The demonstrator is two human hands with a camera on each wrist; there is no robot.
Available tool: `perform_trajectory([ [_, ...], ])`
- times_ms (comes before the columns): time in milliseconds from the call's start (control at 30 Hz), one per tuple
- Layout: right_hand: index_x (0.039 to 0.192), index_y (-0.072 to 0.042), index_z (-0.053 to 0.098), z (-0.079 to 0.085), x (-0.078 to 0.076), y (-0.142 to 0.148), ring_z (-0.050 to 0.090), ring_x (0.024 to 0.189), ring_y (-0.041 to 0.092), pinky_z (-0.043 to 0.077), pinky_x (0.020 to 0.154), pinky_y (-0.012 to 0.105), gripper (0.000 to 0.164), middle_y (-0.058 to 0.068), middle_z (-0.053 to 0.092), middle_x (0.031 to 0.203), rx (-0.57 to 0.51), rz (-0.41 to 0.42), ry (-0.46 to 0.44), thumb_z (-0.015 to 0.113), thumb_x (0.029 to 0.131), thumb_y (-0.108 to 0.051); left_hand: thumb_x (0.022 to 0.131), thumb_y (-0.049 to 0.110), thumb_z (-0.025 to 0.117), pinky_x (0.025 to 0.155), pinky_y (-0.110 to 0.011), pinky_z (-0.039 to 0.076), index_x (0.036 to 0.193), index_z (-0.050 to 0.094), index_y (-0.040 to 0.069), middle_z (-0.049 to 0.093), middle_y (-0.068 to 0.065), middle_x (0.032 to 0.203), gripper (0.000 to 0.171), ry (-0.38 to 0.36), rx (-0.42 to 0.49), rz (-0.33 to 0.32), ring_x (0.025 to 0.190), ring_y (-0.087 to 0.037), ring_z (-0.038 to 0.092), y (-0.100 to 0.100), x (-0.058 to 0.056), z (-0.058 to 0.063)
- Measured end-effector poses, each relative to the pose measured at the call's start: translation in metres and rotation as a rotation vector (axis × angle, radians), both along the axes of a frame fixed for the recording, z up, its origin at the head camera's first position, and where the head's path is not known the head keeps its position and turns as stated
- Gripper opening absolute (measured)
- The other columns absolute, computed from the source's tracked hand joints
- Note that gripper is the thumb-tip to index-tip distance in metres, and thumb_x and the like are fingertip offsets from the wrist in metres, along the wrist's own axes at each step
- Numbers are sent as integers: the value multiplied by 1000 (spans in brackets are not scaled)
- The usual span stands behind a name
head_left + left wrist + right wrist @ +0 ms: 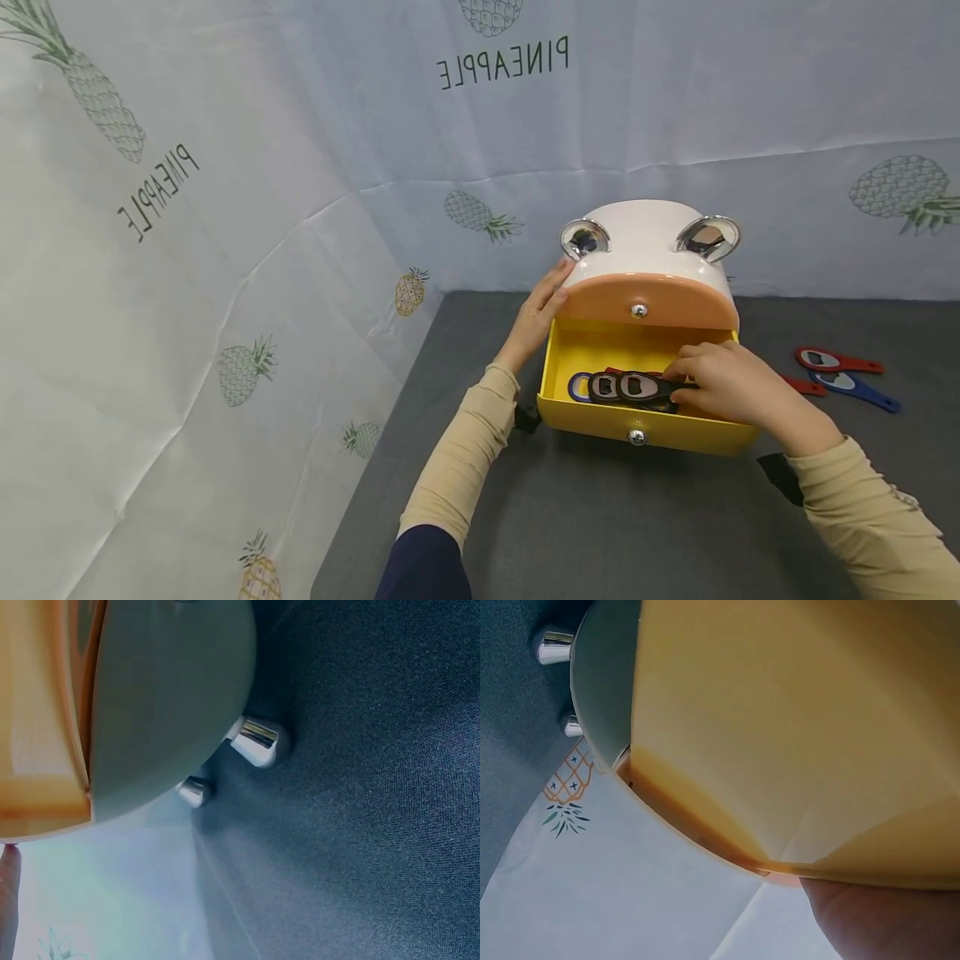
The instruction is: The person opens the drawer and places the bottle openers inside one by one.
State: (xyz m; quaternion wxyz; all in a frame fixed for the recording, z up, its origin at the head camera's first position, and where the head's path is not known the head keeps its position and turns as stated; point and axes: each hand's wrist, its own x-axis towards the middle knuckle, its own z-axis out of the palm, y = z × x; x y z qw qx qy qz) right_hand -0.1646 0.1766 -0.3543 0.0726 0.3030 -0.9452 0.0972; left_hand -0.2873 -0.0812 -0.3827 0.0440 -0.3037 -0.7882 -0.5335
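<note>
A white storage box (647, 237) with silver ear-like rings has an orange upper drawer (600, 302) that is closed and a yellow lower drawer (592, 417) pulled out. My left hand (534, 321) rests with extended fingers against the box's left side. Inside the yellow drawer, my right hand (723, 379) pinches the handle of a black bottle opener (637, 387). Beside and under that one lie another black bottle opener (602, 388), a blue one (576, 387) and partly hidden red pieces. The right wrist view shows the drawer's outer side (780, 735), which hides most of the hand.
Right of the box, a red bottle opener (828, 360) and a blue bottle opener (862, 392) lie on the dark grey tabletop (600, 525), near another red handle (806, 386). Silver feet (259, 742) support the box. A pineapple-print cloth (360, 108) hangs behind and on the left.
</note>
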Motion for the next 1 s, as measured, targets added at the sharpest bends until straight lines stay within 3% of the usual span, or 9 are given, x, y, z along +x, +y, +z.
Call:
perform_trajectory([
  [200, 86, -18, 74, -2, -1, 1, 60, 72, 12, 45, 62, 30, 18, -6, 66, 82, 25, 10, 23, 80, 70, -25, 101, 21, 39, 119, -32, 20, 147, 32, 20, 22, 7, 156, 46, -43, -6, 12, 145, -8, 18, 1, 2, 2],
  [433, 86, -17, 73, -2, -1, 1, 57, 70, 9, 43, 61, 27, 20, -7, 66, 81, 31, 1, 19, 80, 69, -26, 102, 18, 38, 119, -32, 20, 147, 31, 12, 20, -2, 157, 46, -76, -15, 13, 146, -15, 17, 2, 22, 24],
  [633, 86, -18, 72, -1, -1, 0, 55, 69, 6, 44, 61, 27, 19, -8, 66, 80, 14, 1, 4, 80, 70, -26, 102, 17, 37, 119, -33, 20, 147, 31, 12, 20, -4, 157, 46, -72, -12, 7, 146, -16, 18, 2, 22, 25],
  [833, 89, -18, 71, 3, 1, 2, 54, 69, 4, 47, 62, 27, 15, -9, 65, 81, -74, -6, -49, 76, 75, -23, 102, 17, 38, 119, -34, 20, 147, 31, 12, 20, -5, 157, 46, -61, -26, 15, 145, -17, 19, 1, 23, 26],
  [1000, 97, -15, 71, 8, 3, 5, 58, 80, 10, 51, 69, 32, 19, -6, 66, 90, -139, -25, -120, 72, 81, -25, 102, 18, 38, 119, -33, 20, 147, 32, 13, 21, -2, 157, 46, -69, -32, 20, 145, -16, 19, 1, 22, 25],
])
